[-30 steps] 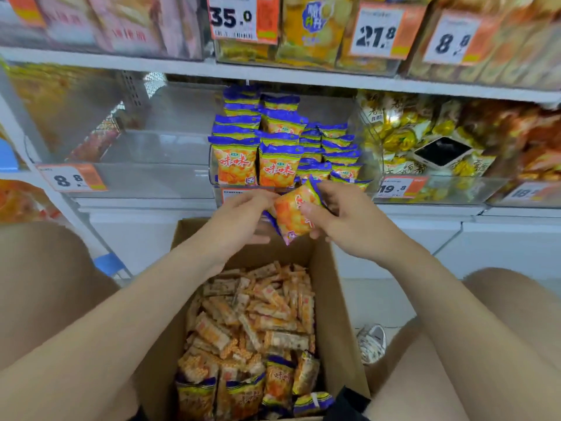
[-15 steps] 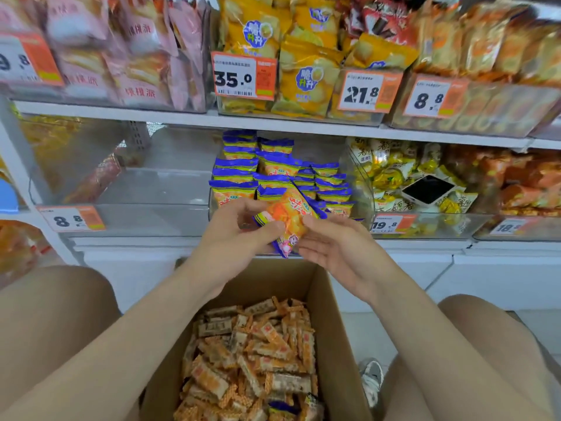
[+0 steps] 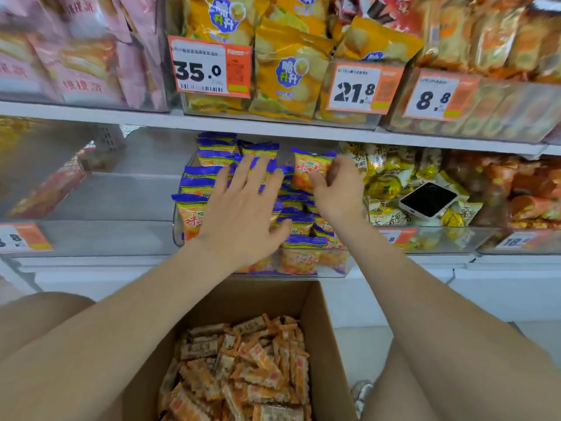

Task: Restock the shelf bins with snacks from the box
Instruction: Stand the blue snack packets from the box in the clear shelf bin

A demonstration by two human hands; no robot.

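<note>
Cardboard makes up the box (image 3: 328,344) on the floor between the person's bare knees, open at the top and heaped with small orange-and-brown bars (image 3: 243,375). Behind it runs a white shelf (image 3: 273,126) in two tiers. On the upper tier pink bags (image 3: 76,56) fill the left end, with yellow bags (image 3: 285,71) beside them. On the lower tier, straight above the box, sits a clear bin (image 3: 177,229) packed with rows of orange packs (image 3: 209,159) with blue tops, standing upright. Both forearms reach over the box into this bin and hide much of its middle. The left hand (image 3: 243,214) lies flat with fingers spread, palm down on the tops of the left and middle rows. The right hand (image 3: 337,192) is at the back right of the bin, pinching one pack (image 3: 309,168) between thumb and fingers; that pack stands upright above the right-hand row, its printed face toward the aisle. In the next bin to the right a dark-screened phone (image 3: 429,199) lies tilted on a pile of gold sweets (image 3: 385,183). Orange-edged price tags hang on the upper bins, reading 35.0 (image 3: 209,68), 21.8 (image 3: 361,88) and 8.8 (image 3: 437,97). Just right of the box a bit of a pale shoe (image 3: 361,393) shows on the floor.
</note>
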